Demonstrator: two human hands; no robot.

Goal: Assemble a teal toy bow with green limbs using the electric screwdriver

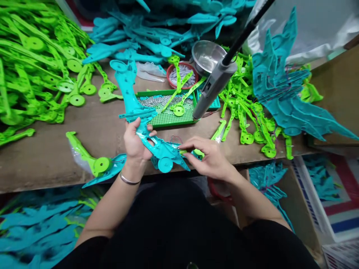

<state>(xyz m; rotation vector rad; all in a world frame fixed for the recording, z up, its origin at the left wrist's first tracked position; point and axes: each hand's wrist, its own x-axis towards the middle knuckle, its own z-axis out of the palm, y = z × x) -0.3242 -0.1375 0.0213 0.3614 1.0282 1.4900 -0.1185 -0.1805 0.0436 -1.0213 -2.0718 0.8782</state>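
Observation:
My left hand [137, 140] is closed around a long turquoise plastic shell half [130, 87], with the thumb on top and the fingers underneath. The shell is tilted over the table's front edge, its inner side with ribs and posts facing up, and it has a round disc near its lower end. At that end my right hand [209, 155] pinches thumb and forefinger together. What lies between those fingertips is too small to make out. A thin wire loop shows just beyond them. Close to the right fingers sits a lime-green piece [198, 153], partly hidden by the hand.
A green tray [171, 118] of small metal screws stands behind my hands, with a red basket [169, 71] and a steel bowl [206, 56] beyond. A grey screwdriver [214, 89] hangs at an angle overhead. Lime-green arms [33, 67] heap left; turquoise shells [280, 82] stack right.

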